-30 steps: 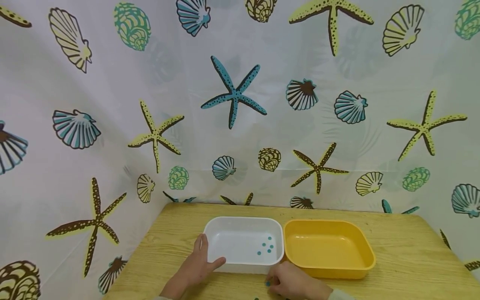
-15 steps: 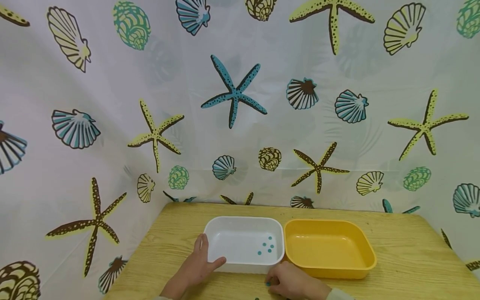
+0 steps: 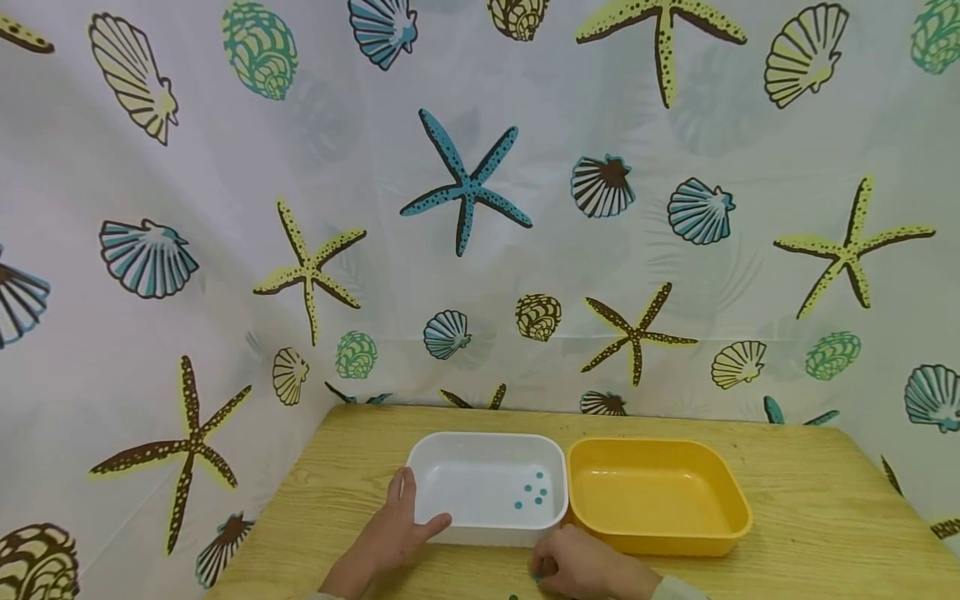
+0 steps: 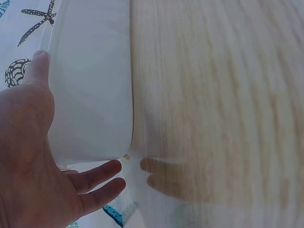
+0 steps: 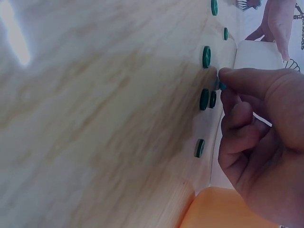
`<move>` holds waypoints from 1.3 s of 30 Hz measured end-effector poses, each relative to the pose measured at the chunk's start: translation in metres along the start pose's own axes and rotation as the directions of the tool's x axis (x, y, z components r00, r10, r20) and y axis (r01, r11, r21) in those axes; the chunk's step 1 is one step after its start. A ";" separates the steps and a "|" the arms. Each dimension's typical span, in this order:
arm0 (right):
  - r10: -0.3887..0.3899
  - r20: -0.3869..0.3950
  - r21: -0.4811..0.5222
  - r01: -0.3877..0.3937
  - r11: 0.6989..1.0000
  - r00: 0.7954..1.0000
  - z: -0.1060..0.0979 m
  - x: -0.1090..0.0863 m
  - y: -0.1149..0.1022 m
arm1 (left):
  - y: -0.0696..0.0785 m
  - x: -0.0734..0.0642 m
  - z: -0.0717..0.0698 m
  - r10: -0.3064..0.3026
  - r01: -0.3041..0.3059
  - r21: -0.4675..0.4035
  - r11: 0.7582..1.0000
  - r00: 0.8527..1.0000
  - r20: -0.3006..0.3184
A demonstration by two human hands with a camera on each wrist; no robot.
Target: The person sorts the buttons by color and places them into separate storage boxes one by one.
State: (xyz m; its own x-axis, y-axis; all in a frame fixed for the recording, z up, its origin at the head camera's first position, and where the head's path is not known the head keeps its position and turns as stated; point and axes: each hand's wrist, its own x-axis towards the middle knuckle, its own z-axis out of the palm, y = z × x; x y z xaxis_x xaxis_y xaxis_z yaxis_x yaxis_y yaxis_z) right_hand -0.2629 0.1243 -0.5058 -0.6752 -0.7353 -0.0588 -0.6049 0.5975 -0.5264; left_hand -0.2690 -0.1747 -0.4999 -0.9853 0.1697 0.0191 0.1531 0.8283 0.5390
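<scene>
My left hand (image 3: pixel 390 529) rests at the near left corner of the white tray (image 3: pixel 517 537), some fingers at its left side and the thumb on the front rim. In the left wrist view two fingers stretch out straight beside the tray's end. In front of the tray, low over the table, my right hand (image 3: pixel 581 562) pinches a small teal disc (image 5: pixel 222 86) between thumb and forefinger. Several similar discs (image 5: pixel 206 57) lie on the table by its fingertips. Inside the white tray is a loose group of several teal discs (image 3: pixel 528 488).
A yellow tray (image 3: pixel 720 533) stands against the white tray's right side. Both sit on a wood-grain table (image 3: pixel 810 500). A white curtain (image 3: pixel 510 250) with shells and starfish surrounds the back and sides.
The disc at my right fingertips shows slightly lower and more covered than before. My left hand and both trays keep their places.
</scene>
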 end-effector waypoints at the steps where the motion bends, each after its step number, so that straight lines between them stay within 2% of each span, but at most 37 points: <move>1: 0.002 0.006 0.006 -0.002 1.000 1.000 0.000 0.000 0.000 | 0.000 0.000 0.000 -0.001 0.001 0.000 1.000 1.000 0.000; 14: 0.021 0.055 0.101 -0.027 0.995 0.998 -0.004 -0.002 -0.004 | -0.001 0.001 0.000 -0.021 0.021 0.003 1.000 1.000 0.011; 28: 0.054 0.068 0.124 -0.062 0.990 0.996 -0.003 0.000 0.001 | -0.001 0.003 0.000 -0.017 0.017 -0.001 1.000 1.000 0.015; 39: 0.018 0.073 0.157 -0.029 0.987 0.997 -0.004 -0.002 0.002 | -0.001 0.002 0.000 -0.026 0.026 -0.008 1.000 0.999 0.022</move>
State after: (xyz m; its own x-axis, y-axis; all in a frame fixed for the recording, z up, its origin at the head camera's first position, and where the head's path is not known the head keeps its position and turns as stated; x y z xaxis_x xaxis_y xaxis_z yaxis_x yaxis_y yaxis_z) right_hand -0.2644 0.1278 -0.5033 -0.6529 -0.7462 -0.1300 -0.5112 0.5608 -0.6512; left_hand -0.2716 -0.1755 -0.5002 -0.9870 0.1601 -0.0132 0.1270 0.8281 0.5460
